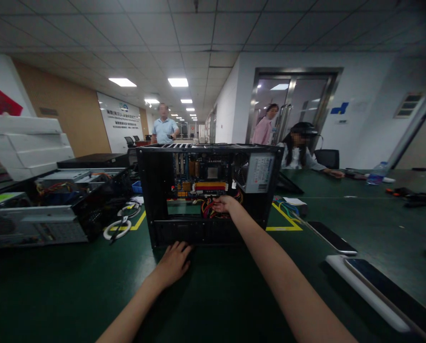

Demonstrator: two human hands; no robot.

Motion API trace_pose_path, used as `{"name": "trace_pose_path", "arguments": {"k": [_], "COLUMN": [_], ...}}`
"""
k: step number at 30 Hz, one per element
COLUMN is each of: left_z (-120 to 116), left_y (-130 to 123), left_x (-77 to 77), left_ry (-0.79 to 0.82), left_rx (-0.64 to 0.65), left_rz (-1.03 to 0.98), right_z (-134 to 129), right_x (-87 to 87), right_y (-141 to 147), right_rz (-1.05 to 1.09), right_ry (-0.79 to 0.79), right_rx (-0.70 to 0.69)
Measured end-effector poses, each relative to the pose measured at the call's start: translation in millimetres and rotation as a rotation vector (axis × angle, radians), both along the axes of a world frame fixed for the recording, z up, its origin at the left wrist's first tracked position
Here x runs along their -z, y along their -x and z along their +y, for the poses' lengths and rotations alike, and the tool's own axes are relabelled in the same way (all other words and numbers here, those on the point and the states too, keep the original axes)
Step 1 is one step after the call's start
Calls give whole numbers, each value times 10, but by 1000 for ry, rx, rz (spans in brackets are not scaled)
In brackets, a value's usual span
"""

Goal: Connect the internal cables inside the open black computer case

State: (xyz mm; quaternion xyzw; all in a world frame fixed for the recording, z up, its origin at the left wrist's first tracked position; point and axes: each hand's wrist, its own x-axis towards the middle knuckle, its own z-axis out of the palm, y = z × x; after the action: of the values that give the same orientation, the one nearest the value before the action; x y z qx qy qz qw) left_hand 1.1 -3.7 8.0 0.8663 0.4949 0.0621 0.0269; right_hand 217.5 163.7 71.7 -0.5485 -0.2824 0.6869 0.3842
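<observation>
A black computer case (191, 233) stands on the green table with its open side facing me. Inside it are a motherboard (186, 172) with red and yellow memory slots (210, 186) and a silver power supply (260, 172) at the upper right. My right hand (223, 204) reaches into the lower middle, its fingers curled on a bundle of coloured cables (206, 208); the fingertips are partly lost among the wires. My left hand (174, 261) lies on the table with fingers spread, the tips against the case's bottom front edge.
Left of the case lies another opened computer case (52, 224), with a coiled white cable (117, 229) beside it. Phones (330, 237) and a white slab (366, 293) lie at right. A bottle (377, 172) stands farther back. A seated person (299, 152) and two standing people are beyond.
</observation>
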Motion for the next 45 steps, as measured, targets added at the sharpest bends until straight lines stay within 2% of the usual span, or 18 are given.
{"name": "trace_pose_path", "arguments": {"k": [13, 22, 30, 45], "left_z": [12, 34, 35, 17], "left_y": [12, 13, 8, -7], "left_x": [33, 57, 49, 21], "left_ry": [-6, -12, 3, -7], "left_rx": [0, 2, -1, 2], "left_rz": [1, 3, 19, 15], "right_z": [-25, 39, 33, -116], "right_x": [21, 86, 90, 12], "right_y": [10, -7, 3, 15], "right_rz": [-16, 124, 95, -100], "right_ry": [-26, -57, -50, -96], "right_rx": [-10, 21, 25, -157]}}
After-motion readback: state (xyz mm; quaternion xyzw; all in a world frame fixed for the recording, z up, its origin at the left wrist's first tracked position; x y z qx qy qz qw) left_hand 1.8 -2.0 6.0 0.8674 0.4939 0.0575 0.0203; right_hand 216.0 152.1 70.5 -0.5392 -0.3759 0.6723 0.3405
